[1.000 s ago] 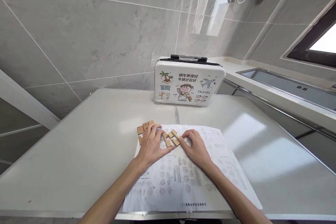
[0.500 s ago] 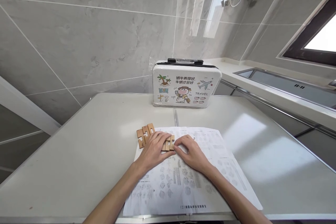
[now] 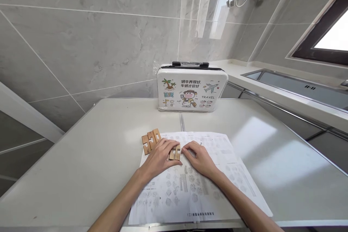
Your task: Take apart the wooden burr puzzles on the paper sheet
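Several notched wooden puzzle pieces lie on a printed instruction sheet [image 3: 201,185] on a white table [image 3: 81,159]. My left hand [image 3: 160,156] lies over a row of them, fingers curled on two upright pieces [image 3: 174,152]. My right hand [image 3: 198,156] presses against the same pieces from the right, fingers bent. Three more wooden pieces [image 3: 150,140] lie side by side just left of my left hand, at the sheet's top left corner.
A small white suitcase-shaped case [image 3: 191,88] with cartoon prints and a black handle stands at the table's back edge against the tiled wall. A counter with a sunken sink [image 3: 296,87] runs along the right. A seam [image 3: 181,121] splits the tabletop.
Both hands have drawn the spread-out pieces together into a tight cluster between them. The camera view shifted slightly down and left.
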The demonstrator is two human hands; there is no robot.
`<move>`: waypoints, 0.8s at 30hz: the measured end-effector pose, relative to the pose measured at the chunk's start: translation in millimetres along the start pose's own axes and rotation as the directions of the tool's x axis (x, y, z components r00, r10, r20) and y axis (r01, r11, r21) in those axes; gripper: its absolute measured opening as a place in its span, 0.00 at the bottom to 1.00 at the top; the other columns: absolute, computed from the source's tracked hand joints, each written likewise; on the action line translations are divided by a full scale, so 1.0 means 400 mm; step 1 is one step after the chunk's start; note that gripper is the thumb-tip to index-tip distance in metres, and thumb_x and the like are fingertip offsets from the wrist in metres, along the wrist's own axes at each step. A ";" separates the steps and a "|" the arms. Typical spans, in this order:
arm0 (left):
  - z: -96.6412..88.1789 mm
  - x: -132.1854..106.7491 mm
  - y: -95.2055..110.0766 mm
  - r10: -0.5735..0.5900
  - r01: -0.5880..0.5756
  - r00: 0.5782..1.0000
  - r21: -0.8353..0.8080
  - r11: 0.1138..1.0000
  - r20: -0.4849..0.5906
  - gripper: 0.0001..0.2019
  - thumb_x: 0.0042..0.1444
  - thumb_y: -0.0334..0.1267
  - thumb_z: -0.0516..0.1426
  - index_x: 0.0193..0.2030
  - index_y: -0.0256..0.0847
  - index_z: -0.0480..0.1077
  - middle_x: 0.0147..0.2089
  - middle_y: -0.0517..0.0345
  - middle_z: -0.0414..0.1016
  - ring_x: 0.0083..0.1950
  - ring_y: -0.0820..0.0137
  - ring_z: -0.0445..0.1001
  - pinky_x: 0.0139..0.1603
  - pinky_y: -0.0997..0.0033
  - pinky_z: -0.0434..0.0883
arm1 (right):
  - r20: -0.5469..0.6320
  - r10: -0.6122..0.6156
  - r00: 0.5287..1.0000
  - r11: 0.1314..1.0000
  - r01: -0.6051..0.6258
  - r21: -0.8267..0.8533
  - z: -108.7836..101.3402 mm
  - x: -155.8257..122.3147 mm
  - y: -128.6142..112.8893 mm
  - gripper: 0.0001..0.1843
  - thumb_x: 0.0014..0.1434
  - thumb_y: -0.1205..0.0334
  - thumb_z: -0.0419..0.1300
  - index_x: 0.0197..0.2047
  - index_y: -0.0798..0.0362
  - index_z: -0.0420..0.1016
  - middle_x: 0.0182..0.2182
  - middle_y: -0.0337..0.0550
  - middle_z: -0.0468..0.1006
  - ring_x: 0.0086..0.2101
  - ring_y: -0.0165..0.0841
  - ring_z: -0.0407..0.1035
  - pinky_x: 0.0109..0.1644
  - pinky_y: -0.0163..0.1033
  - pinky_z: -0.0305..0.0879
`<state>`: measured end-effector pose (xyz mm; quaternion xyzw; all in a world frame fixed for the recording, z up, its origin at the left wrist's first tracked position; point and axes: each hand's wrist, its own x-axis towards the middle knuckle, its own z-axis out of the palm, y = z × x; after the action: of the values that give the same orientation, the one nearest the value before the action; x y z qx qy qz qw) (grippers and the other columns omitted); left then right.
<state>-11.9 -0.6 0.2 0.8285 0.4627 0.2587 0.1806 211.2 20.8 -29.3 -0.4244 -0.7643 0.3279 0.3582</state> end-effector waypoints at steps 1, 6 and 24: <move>-0.007 -0.005 0.002 -0.001 0.001 1.000 0.013 1.000 -0.006 0.33 0.56 0.54 0.70 0.64 0.50 0.67 0.60 0.51 0.77 0.61 0.54 0.71 0.61 0.49 0.72 | -0.013 0.015 1.000 1.000 -0.015 -0.002 0.000 0.001 0.002 0.13 0.73 0.53 0.56 0.39 0.47 0.77 0.38 0.42 0.82 0.40 0.40 0.75 0.45 0.47 0.69; -0.054 -0.081 0.010 0.000 0.001 1.000 0.070 0.998 -0.015 0.33 0.56 0.54 0.69 0.66 0.51 0.66 0.59 0.51 0.77 0.60 0.53 0.72 0.59 0.50 0.73 | -0.033 0.035 0.999 0.999 -0.036 -0.021 -0.003 0.002 0.006 0.15 0.73 0.52 0.55 0.37 0.47 0.77 0.36 0.42 0.82 0.39 0.40 0.75 0.43 0.46 0.69; -0.081 -0.209 -0.019 -0.097 0.107 0.992 0.147 0.983 -0.077 0.31 0.58 0.55 0.68 0.65 0.51 0.69 0.58 0.49 0.78 0.58 0.52 0.75 0.56 0.49 0.77 | 0.004 0.013 1.000 1.000 -0.013 -0.013 -0.011 -0.001 -0.005 0.18 0.74 0.49 0.53 0.37 0.46 0.77 0.37 0.45 0.83 0.39 0.42 0.76 0.40 0.48 0.70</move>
<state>-73.0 -66.8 0.3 0.8054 0.5289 0.2420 0.1141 214.0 20.4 -25.5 -0.4311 -0.7644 0.3259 0.3516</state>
